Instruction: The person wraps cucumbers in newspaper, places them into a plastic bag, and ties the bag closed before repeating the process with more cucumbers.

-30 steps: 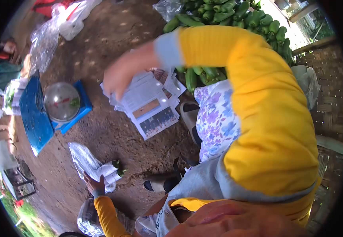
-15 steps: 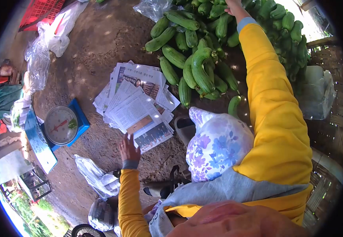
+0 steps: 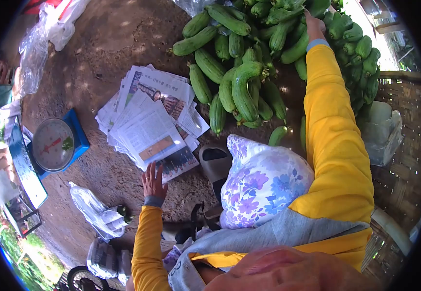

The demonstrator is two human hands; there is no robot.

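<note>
My left hand [image 3: 154, 183] is open, its fingers spread at the lower edge of a fanned stack of newspaper sheets [image 3: 145, 123] on the ground. At the top of the view, my right hand [image 3: 315, 25] reaches into a large heap of long green gourds [image 3: 246, 92]. Its fingers are closed at the end of one green gourd [image 3: 286, 15]; the heap and the hand itself partly hide the grip. Both arms wear yellow sleeves with grey cuffs. A cloth with purple and blue flowers [image 3: 263, 186] covers my knee between the arms.
A blue dial scale [image 3: 53, 144] stands to the left. Clear plastic bags lie nearby, one [image 3: 96, 211] below the scale and another [image 3: 31, 63] at upper left. A wrapped clear block [image 3: 380, 131] sits by the woven wall [image 3: 404, 184] at right. A bicycle wheel [image 3: 82, 279] shows at the bottom.
My right hand has shifted right and slightly down over the gourd heap. My left hand stays open beside the newspapers. The view has shifted, moving the scale and papers leftward.
</note>
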